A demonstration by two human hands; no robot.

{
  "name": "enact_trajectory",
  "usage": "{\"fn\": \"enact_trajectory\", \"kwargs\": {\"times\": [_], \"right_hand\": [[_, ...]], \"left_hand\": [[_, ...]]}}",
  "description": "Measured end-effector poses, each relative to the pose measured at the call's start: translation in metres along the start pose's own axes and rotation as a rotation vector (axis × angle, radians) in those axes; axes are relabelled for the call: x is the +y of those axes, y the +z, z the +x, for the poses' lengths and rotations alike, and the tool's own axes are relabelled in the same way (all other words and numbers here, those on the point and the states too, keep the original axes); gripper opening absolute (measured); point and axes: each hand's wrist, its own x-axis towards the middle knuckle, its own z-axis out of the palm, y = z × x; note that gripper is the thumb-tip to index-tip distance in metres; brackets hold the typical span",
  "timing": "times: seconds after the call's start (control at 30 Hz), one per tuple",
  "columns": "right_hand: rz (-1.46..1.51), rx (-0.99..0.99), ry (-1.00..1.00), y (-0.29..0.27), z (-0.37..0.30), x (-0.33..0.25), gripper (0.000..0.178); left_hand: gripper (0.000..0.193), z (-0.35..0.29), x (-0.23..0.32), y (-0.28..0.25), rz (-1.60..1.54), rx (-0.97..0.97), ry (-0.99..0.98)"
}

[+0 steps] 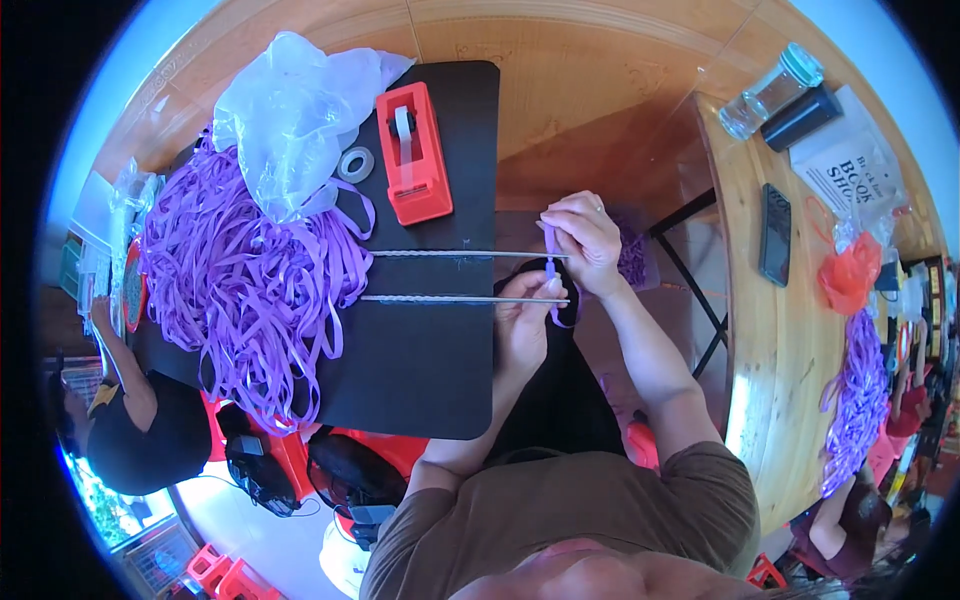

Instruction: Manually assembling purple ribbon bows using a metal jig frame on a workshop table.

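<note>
Bright, even daylight; colours saturated, with a blue-white fringe ringing the circular fisheye field and black corners beyond it. Glare: a pale sheen on the wooden floor (600, 90) at top, a white hotspot on the clear plastic bag (290, 110), blown-out light at the lower left rim. Shadows soft and short; centre sharp, while straight edges of the black surface (420, 340) bow and rim detail smears and shrinks.

Matt black board (420, 350); on it glossy red plastic tape dispenser (413, 155), twisted metal rods (455, 254), crinkly clear plastic bag (290, 115).
</note>
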Motion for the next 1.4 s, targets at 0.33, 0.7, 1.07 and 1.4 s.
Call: {"fn": "enact_trajectory", "kwargs": {"times": [0.33, 0.7, 1.07, 1.4], "right_hand": [[-0.041, 0.106, -0.004, -0.022, -0.004, -0.01, 0.024], [0.105, -0.029, 0.024, 0.019, 0.004, 0.006, 0.019], [0.29, -0.092, 0.271, 0.035, -0.026, -0.019, 0.009], [0.318, -0.164, 0.756, 0.009, -0.074, -0.087, 0.003]], "left_hand": [[0.01, 0.001, -0.002, -0.003, 0.031, -0.234, 0.021], [0.016, -0.002, 0.001, -0.007, -0.149, -0.038, 0.029], [0.012, -0.012, -0.001, -0.011, -0.081, 0.076, 0.061], [0.012, -0.101, 0.01, -0.02, 0.1, 0.111, -0.18]]}}
